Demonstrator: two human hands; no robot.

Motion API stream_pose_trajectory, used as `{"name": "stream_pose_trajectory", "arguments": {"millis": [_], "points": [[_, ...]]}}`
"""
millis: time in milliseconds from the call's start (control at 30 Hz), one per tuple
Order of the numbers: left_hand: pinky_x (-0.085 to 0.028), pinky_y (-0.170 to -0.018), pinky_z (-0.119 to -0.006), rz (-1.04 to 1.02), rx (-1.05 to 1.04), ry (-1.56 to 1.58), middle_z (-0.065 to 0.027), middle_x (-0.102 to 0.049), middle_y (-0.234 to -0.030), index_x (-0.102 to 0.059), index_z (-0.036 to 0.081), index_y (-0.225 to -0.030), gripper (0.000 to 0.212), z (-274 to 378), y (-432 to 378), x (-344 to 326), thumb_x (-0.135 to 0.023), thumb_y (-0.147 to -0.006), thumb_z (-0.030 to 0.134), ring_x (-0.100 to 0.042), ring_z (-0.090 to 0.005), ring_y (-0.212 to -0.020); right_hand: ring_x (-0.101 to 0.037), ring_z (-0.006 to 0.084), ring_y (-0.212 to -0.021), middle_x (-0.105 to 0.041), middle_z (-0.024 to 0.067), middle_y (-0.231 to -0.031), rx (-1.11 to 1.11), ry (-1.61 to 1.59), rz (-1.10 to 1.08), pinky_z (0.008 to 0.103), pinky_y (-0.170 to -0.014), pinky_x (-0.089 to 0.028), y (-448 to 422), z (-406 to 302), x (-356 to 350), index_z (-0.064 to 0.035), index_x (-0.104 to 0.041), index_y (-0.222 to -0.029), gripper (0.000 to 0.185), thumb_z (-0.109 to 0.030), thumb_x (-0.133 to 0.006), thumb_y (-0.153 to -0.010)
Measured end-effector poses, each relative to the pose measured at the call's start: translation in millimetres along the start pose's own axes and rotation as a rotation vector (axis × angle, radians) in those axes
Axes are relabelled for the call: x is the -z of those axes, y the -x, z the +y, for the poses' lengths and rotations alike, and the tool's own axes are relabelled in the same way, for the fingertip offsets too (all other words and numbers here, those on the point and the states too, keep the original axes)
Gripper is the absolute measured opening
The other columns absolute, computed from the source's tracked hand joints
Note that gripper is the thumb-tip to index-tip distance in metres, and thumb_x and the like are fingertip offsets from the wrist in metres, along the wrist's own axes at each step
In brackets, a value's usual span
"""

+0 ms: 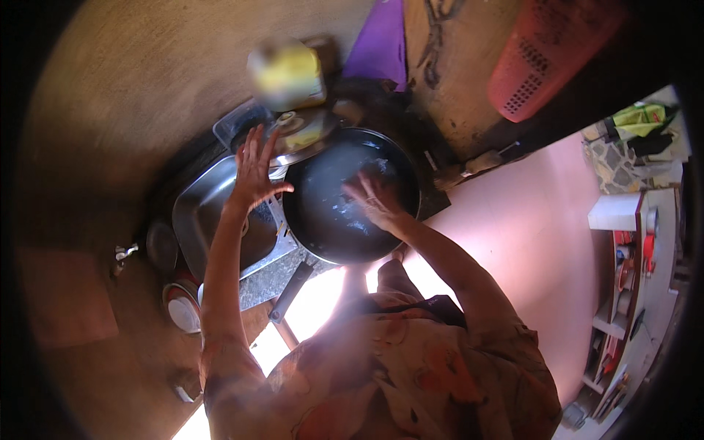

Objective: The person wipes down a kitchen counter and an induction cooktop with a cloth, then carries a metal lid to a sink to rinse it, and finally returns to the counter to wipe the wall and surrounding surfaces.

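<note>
A large dark frying pan [324,187] lies in front of me, its black handle [291,291] pointing down toward my left side. Pale streaks and wet-looking glints mark its inner surface. My right hand [377,201] is over the pan with fingers apart, blurred; whether it touches the surface I cannot tell. My left hand [256,173] is raised with spread fingers and nothing in it, between the sink and the pan's left rim. Behind its fingertips, a shiny metal lid [311,124] with a knob partly overlaps the pan's far edge.
A stainless steel sink [195,203] sits to the left, with a tap [126,253] and stacked dishes [184,311] beyond. A blurred yellow container [289,74] stands behind the lid. A red perforated basket [528,77] is at upper right. Shelves [619,264] stand far right.
</note>
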State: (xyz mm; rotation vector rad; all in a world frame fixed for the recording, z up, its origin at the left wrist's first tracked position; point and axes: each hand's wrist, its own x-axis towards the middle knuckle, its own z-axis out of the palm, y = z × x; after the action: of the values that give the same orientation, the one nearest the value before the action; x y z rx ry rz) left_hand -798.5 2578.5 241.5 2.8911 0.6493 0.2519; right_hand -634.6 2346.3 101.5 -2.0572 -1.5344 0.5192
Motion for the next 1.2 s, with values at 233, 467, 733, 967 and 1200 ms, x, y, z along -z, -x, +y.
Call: {"name": "stream_pose_trajectory", "arguments": {"millis": [233, 467, 733, 967, 1200], "points": [[-0.033, -0.095, -0.044, 0.143, 0.635, 1.347, -0.0133, -0.040, -0.129, -0.037, 0.009, -0.130, 0.059, 109.5, 36.4, -88.1, -0.058, -0.082, 0.037, -0.039, -0.0265, -0.119, -0.056, 0.0220, -0.076, -0.060, 0.0117, -0.081, -0.087, -0.798, -0.035, 0.0346, -0.066, -0.046, -44.6, -2.9, 21.4, -0.0046, -0.059, -0.094, 0.027, -0.007, -0.056, -0.068], [-0.037, -0.092, -0.045, -0.249, 1.226, 2.357, -0.0018, -0.051, -0.121, -0.049, 0.018, -0.119, 0.044, 78.3, 6.1, -144.4, -0.050, -0.082, 0.042, -0.045, -0.0218, -0.114, -0.060, 0.0269, -0.078, -0.063, 0.0150, -0.083, -0.157, -0.634, -0.073, 0.0373, -0.066, -0.046, -35.4, -80.1, 108.1, -0.0052, -0.062, -0.092, 0.040, -0.033, -0.058, -0.064], [-0.046, -0.082, -0.039, -0.393, 0.895, 2.212, -0.0009, -0.057, -0.110, -0.055, 0.016, -0.112, 0.052, 90.0, -7.0, -113.1, -0.047, -0.082, 0.057, -0.057, -0.0209, -0.096, -0.053, 0.0116, -0.082, -0.061, 0.0028, -0.081, -0.421, -1.462, 0.097, 0.0269, -0.073, -0.040, -51.1, -48.5, 44.8, -0.0071, -0.066, -0.086, 0.034, -0.040, -0.065, -0.077], [-0.043, -0.084, -0.056, -0.376, 0.876, 2.343, -0.0019, -0.043, -0.128, -0.045, 0.019, -0.124, 0.058, 135.3, 9.6, -74.0, -0.059, -0.077, 0.051, -0.043, -0.0248, -0.115, -0.055, 0.0135, -0.075, -0.062, 0.0044, -0.077, -0.339, -1.277, 0.543, 0.0276, -0.068, -0.043, -68.5, -48.7, 24.4, -0.0039, -0.065, -0.075, 0.016, -0.016, -0.067, -0.066], [-0.053, -0.064, -0.028, -0.595, 1.076, 2.400, -0.0053, -0.059, -0.101, -0.058, 0.008, -0.101, 0.025, 74.3, 5.2, -117.5, -0.064, -0.078, 0.005, -0.058, -0.0184, -0.085, -0.058, 0.0179, -0.083, -0.062, 0.0057, -0.093, -0.104, -1.427, -0.051, 0.0304, -0.072, -0.047, -60.8, -41.2, 46.3, -0.0040, -0.066, -0.085, 0.026, -0.014, -0.073, -0.062]]}}
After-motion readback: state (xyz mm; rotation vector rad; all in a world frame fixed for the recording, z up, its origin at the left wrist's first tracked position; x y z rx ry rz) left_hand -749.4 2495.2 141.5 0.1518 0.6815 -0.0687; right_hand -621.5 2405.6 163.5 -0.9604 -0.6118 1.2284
